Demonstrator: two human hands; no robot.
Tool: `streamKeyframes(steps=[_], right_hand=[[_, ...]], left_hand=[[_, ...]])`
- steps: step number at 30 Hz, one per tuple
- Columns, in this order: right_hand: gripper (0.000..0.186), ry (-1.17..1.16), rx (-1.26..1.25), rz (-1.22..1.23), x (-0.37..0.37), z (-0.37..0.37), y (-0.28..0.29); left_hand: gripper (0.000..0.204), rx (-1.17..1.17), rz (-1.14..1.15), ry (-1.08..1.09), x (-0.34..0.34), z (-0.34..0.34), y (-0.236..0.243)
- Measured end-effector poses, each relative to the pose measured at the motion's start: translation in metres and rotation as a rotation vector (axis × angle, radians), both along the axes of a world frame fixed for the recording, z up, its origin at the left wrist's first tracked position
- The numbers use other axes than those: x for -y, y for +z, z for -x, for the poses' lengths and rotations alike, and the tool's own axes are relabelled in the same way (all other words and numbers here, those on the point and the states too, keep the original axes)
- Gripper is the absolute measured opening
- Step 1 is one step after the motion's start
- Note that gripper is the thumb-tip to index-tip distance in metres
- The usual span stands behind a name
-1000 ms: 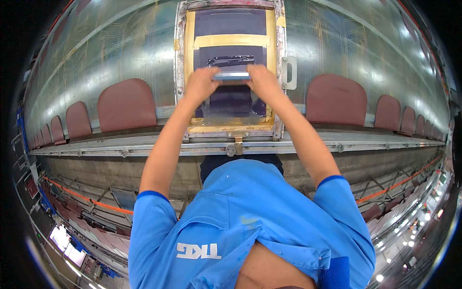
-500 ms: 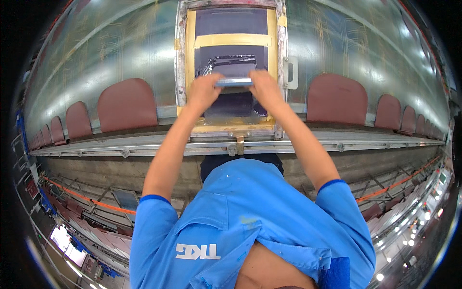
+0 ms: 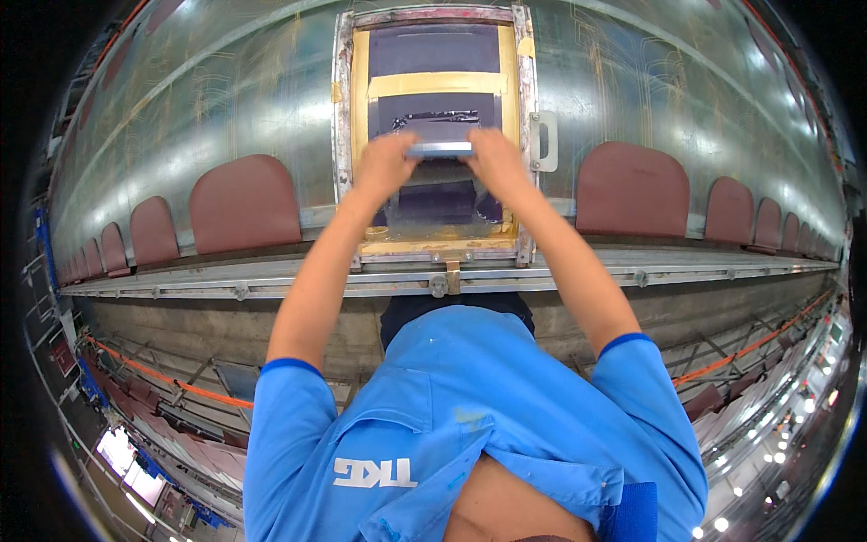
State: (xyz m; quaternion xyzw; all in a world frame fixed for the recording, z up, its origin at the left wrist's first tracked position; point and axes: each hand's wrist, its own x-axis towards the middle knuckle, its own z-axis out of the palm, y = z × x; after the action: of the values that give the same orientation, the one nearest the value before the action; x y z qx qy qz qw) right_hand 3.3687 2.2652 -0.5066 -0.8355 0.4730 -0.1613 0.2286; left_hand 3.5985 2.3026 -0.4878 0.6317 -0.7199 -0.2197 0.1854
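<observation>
A metal-handled squeegee [image 3: 441, 149] lies crosswise over the mesh of a screen-printing frame [image 3: 343, 117]. My left hand [image 3: 386, 165] is closed round its left end, and my right hand [image 3: 496, 164] grips the right end. Glossy dark ink [image 3: 438, 116] forms a band on the mesh just beyond the squeegee. Yellow tape [image 3: 438, 84] crosses the screen farther off and also lines its inner edges. The squeegee's blade is hidden below the handle.
A white handle [image 3: 545, 142] is fixed to the frame's right side. Reddish-brown rounded panels [image 3: 244, 204] line the long, shiny table [image 3: 262, 108] on both sides. A metal rail [image 3: 361, 285] runs along the near edge, with a clamp [image 3: 453, 275] under the frame.
Both hands and the squeegee have moved slightly away from me across the screen, nearer to the ink band. The whole table sits a little lower in view.
</observation>
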Motion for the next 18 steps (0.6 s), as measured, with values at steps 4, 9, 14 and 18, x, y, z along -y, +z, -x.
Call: streamKeyframes(steps=[4, 9, 14, 18], right_hand=[[0.040, 0.046, 0.068, -0.117, -0.053, 0.013, 0.001], [0.051, -0.391, 0.395, -0.231, 0.005, 0.069, 0.003], [0.034, -0.572, 0.422, -0.142, 0.058, 0.096, -0.049], [0.026, -0.683, 0.520, -0.082, 0.074, 0.091, -0.068]], left_hand=[[0.026, -0.065, 0.055, -0.029, -0.058, 0.010, -0.003], [0.025, -0.114, 0.035, -0.059, -0.064, 0.009, 0.011], [0.032, -0.107, 0.028, -0.088, -0.078, 0.008, 0.015], [0.043, -0.122, 0.055, -0.101, -0.102, 0.000, 0.003]])
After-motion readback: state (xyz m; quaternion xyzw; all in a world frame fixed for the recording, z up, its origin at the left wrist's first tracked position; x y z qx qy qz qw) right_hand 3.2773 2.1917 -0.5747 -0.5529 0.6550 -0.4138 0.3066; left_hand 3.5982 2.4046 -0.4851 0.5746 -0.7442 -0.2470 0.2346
